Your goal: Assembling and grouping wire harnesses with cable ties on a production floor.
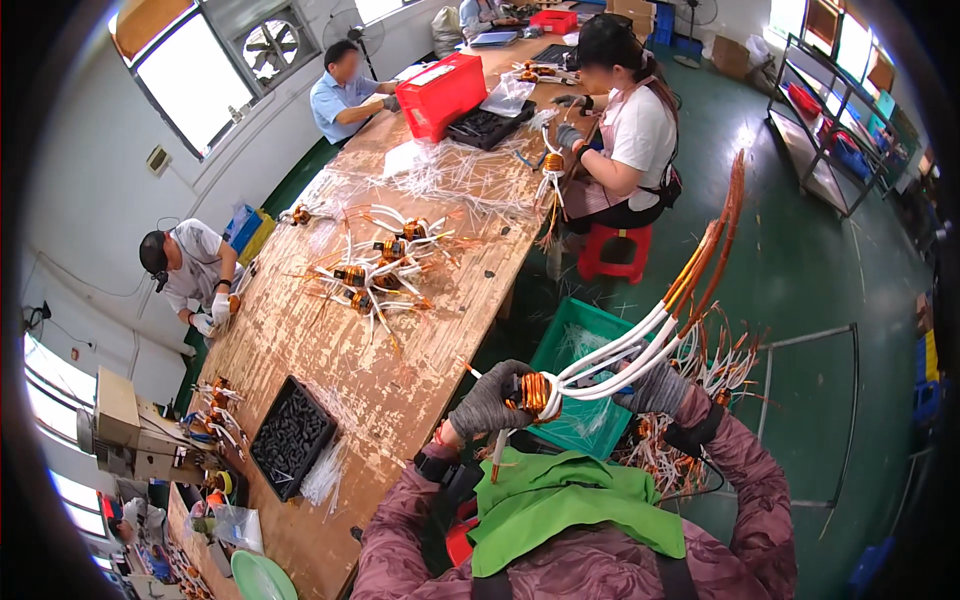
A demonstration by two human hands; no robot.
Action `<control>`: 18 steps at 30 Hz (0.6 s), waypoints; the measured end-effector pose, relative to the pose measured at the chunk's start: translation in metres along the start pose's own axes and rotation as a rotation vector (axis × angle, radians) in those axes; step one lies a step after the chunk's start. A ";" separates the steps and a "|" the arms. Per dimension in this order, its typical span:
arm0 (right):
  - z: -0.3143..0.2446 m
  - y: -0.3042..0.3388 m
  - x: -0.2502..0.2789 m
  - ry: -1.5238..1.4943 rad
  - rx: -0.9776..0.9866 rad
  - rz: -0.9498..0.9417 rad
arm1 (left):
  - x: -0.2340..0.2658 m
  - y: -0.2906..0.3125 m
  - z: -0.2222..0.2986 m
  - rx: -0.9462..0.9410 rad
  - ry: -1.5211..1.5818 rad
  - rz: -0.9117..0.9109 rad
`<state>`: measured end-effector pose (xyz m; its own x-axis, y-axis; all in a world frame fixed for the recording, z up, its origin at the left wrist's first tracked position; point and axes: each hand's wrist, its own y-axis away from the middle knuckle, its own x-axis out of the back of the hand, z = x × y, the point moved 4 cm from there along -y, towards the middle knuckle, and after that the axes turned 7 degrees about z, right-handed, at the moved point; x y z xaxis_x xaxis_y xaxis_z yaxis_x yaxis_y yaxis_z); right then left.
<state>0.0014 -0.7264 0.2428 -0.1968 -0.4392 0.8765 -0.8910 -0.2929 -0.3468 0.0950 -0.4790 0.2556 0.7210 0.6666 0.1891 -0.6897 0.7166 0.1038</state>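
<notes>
My left hand [484, 402], in a grey glove, is closed round a copper-wound coil [536, 394] held above my lap. Long white-sleeved leads [612, 350] with bare copper ends sweep from the coil up to the right. My right hand [655, 388], also gloved, is closed at those leads; its fingers are partly hidden behind them. A green apron [570, 505] covers my lap. Beneath my hands stands a green crate [545, 352] with thin clear strips inside. More coils with copper-ended leads [665, 445] lie heaped beside it, below my right forearm.
The worn wooden table [440, 330] runs away on my left, bearing a cluster of coils [385, 262], a black tray of small dark parts [292, 437] and clear strips [465, 178]. A co-worker [630, 140] sits on a red stool [612, 254]. A metal rack [825, 130] stands far right.
</notes>
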 end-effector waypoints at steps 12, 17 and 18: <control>-0.009 0.003 -0.003 -0.147 -0.005 0.155 | -0.007 -0.004 -0.014 0.033 0.138 0.005; -0.008 0.008 0.011 -0.181 -0.312 0.348 | 0.034 -0.011 -0.003 -0.012 0.290 0.141; -0.003 0.019 0.012 -0.178 -0.319 0.351 | 0.039 -0.016 0.014 -0.067 0.422 0.193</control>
<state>-0.0195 -0.7347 0.2479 -0.4588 -0.6106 0.6455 -0.8698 0.1605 -0.4665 0.1331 -0.4679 0.2750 0.5535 0.8042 -0.2165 -0.8181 0.5737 0.0397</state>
